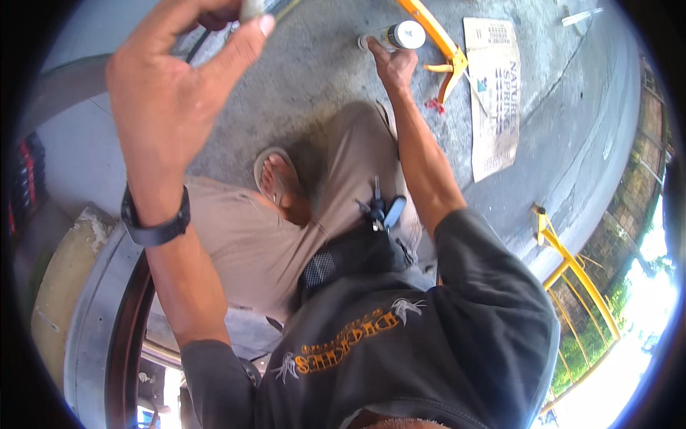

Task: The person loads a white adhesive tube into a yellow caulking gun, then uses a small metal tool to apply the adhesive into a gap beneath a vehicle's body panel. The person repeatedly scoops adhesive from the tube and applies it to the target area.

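Observation:
My left hand is raised close at the upper left, a dark watch on its wrist. Its thumb and fingers pinch a small whitish piece; the top edge cuts this off, so its kind is unclear. Farther out, my right hand grips a white cylindrical container with a yellow and dark label, its round white end facing up and right. Just right of that hand lies a yellow caulking gun, its handle and trigger towards me.
A flattened printed cardboard sheet lies on the grey concrete floor. Small red scraps are beside the caulking gun. My sandalled foot is between my legs. A yellow metal frame stands at the right; a clear object lies far right.

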Available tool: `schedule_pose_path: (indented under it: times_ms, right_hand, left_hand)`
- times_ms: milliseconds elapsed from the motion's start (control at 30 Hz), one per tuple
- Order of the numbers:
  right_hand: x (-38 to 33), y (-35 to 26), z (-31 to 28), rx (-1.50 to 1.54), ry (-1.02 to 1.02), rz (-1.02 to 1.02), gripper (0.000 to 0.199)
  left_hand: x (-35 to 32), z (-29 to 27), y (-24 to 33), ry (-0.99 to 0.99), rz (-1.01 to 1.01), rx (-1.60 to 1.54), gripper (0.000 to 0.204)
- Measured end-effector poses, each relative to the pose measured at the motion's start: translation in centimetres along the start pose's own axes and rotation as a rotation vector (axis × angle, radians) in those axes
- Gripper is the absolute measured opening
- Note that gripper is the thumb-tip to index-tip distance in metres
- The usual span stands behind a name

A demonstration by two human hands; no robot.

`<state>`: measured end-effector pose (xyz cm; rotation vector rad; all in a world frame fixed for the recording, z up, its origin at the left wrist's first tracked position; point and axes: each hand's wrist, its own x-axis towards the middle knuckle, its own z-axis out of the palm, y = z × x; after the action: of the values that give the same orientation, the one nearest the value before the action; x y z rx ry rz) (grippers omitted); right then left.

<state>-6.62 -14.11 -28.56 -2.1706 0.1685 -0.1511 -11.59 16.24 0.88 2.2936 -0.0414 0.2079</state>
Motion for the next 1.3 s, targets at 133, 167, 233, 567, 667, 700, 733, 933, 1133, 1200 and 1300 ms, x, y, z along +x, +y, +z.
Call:
schedule_pose_path:
  times_ms: [133, 167, 233, 567, 667, 700, 733, 933, 1133, 1200, 1300]
  right_hand:
    - [0.5, -0.2, 0.3, -0.01, 0.066, 0.007, 0.046]
    - [1.2, -2.6, -0.2, 0.044, 0.095, -0.013, 0.043]
    - [2.8, -4.8, -2.1, 0.085, 0.079, -0.03, 0.041]
    - [3.6, -5.0, -5.9, -0.26, 0.315, -0.349, 0.033]
    - [0.4, 2.3, 0.4, 0.043, 0.087, 0.044, 0.037]
    - [-0.6, 2.1, 1.0, 0.139, 0.137, -0.037, 0.031]
    - [0.4, 1.4, 1.6, 0.123, 0.129, -0.016, 0.031]
    - [4.6, -4.6, -4.1, 0.276, 0.111, -0.06, 0.051]
    - [7.1, -19.1, -14.5, 0.183, 0.459, -0.571, 0.034]
    - [4.8, -9.1, -9.7, -0.123, 0.453, -0.431, 0.039]
    - [-0.7, 1.5, 0.2, 0.08, 0.117, 0.078, 0.049]
  left_hand:
    - [-0.2, 0.8, -0.2, -0.01, 0.088, 0.01, 0.025]
    - [0.1, 0.6, -0.1, -0.01, 0.103, 0.02, 0.025]
    - [0.3, 0.8, 0.1, -0.021, 0.105, 0.018, 0.025]
    - [0.1, -0.2, -1.2, 0.053, 0.02, -0.023, 0.023]
    - [0.4, 0.1, -0.8, -0.002, -0.051, 0.018, 0.024]
    - [0.2, 0.2, -1.1, -0.011, -0.052, 0.008, 0.024]
    - [0.2, 0.3, -1.4, -0.021, -0.05, -0.003, 0.025]
    - [0.7, 0.5, -1.5, -0.03, -0.003, -0.072, 0.024]
    - [-0.6, -0.8, -2.3, 0.04, -0.022, -0.091, 0.022]
    - [-0.4, -0.4, -2.1, 0.033, 0.022, -0.032, 0.022]
    - [-0.3, -0.2, -1.8, -0.061, 0.011, 0.013, 0.022]
